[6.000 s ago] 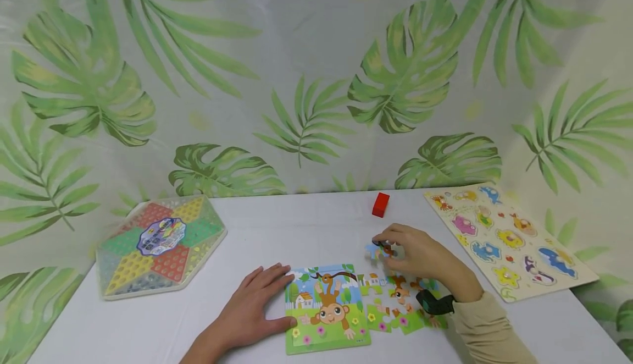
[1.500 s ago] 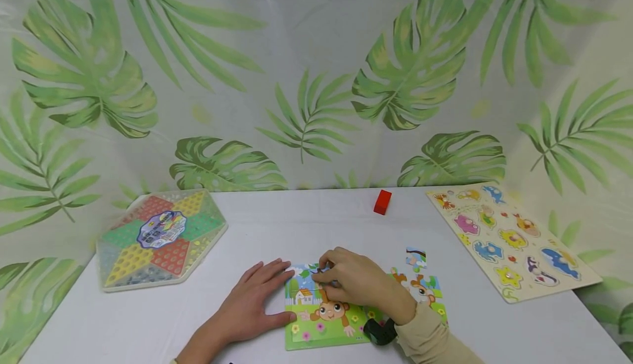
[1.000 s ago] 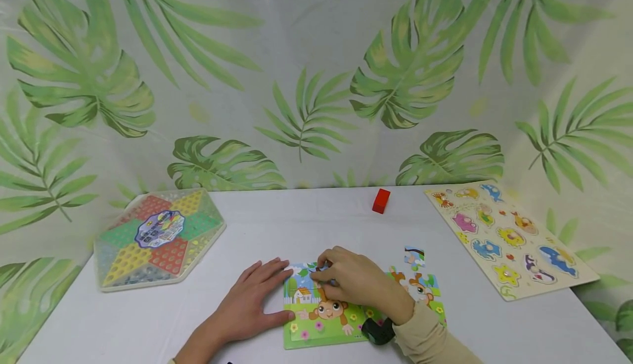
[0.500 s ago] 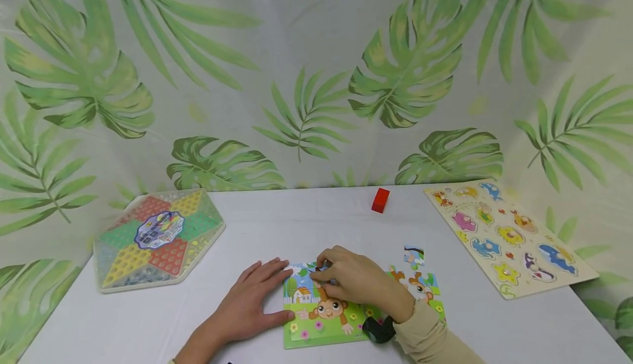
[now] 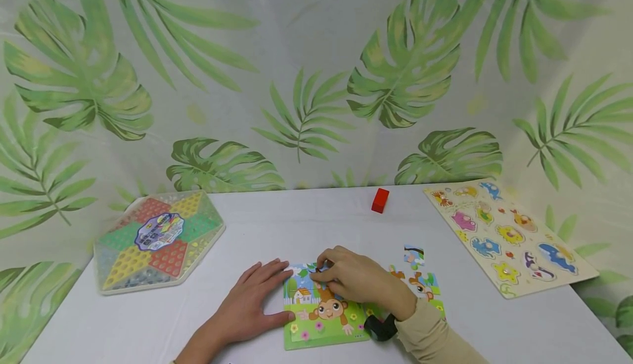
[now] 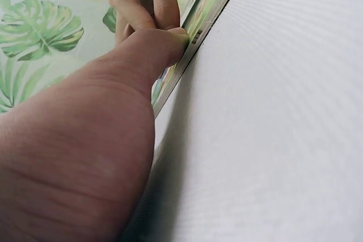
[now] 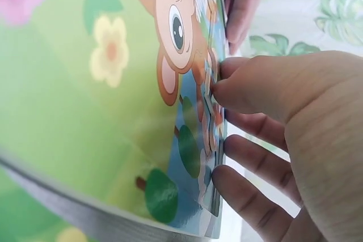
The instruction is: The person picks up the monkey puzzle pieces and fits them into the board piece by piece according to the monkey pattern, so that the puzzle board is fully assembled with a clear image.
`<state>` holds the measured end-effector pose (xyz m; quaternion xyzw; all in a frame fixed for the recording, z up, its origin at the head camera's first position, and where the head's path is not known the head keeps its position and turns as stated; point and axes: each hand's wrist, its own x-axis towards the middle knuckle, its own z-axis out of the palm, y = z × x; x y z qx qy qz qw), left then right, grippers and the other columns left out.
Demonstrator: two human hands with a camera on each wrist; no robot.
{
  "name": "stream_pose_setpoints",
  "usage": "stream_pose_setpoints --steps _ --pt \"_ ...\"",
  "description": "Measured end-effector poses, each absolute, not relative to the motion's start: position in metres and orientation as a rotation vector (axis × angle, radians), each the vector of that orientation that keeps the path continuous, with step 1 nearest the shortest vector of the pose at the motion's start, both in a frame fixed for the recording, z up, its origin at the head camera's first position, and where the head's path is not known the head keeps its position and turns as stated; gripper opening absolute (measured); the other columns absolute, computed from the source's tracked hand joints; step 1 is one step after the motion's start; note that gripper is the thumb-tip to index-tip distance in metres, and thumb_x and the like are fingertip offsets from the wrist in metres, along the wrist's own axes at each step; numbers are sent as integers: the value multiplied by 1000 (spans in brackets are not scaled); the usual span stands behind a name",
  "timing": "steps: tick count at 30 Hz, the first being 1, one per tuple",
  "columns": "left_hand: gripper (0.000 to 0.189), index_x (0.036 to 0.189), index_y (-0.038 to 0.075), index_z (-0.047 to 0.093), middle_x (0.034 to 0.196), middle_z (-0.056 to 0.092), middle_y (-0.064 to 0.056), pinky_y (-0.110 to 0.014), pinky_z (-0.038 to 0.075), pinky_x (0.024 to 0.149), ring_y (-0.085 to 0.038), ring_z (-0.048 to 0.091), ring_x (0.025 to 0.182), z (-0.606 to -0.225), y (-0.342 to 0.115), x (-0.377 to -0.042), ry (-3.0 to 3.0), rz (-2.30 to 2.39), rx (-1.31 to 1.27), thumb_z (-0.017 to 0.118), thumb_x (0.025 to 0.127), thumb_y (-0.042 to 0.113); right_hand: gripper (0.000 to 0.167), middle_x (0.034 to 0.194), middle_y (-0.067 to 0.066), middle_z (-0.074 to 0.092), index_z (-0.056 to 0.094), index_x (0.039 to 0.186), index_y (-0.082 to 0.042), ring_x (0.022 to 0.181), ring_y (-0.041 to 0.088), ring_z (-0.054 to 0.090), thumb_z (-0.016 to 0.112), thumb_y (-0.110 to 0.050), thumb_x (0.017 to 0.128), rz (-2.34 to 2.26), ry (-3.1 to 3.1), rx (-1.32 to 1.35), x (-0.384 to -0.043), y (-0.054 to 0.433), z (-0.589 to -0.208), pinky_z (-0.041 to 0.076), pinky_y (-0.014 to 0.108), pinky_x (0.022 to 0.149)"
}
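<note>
A jigsaw puzzle board (image 5: 328, 332) with a cartoon monkey, a house and flowers lies near the table's front. Flat along its left edge, my left hand (image 5: 252, 303) keeps its fingers straight, fingertips at the rim; the left wrist view has its thumb (image 6: 161, 46) over the border. My right hand (image 5: 358, 279) reaches across the board and pinches a puzzle piece at its upper part, mostly hidden by the fingers. In the right wrist view, the right thumb (image 7: 244, 86) bears on slightly raised pieces (image 7: 209, 114). Loose monkey pieces (image 5: 422, 286) lie right of the board, with a branch piece (image 5: 414, 256) behind.
A red block (image 5: 380, 200) stands at the back of the table. The hexagonal checkers-style board (image 5: 160, 243) lies far left, and a wooden sea-animal knob puzzle (image 5: 511, 237) lies far right. A leaf-patterned curtain (image 5: 306, 78) hangs behind the table.
Over six seconds my right hand has moved left from the loose pieces onto the board; a branch piece now lies behind them. Lately only its fingers shift slightly. My left hand stays put.
</note>
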<state>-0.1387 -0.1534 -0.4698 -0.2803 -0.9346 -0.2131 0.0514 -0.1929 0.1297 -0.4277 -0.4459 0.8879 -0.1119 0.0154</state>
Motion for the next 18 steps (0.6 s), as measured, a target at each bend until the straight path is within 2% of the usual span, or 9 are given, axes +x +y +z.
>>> stream_pose_setpoints --steps 10,18 --pt "74 146 23 59 158 49 3 -49 25 125 -20 39 151 -470 -153 -139 -2820 -654 -860 67 89 69 29 129 -2 65 74 129 -25 110 13 58 67 -20 102 -348 2768 -1403 -192 130 -425 55 22 84" --pt "69 145 27 60 157 50 3 -55 30 123 -23 42 148 -468 -154 -138 -2807 -642 -875 65 90 68 32 131 -1 64 71 135 -25 108 14 57 63 -21 104 -317 2775 -1403 -189 129 -426 54 20 80"
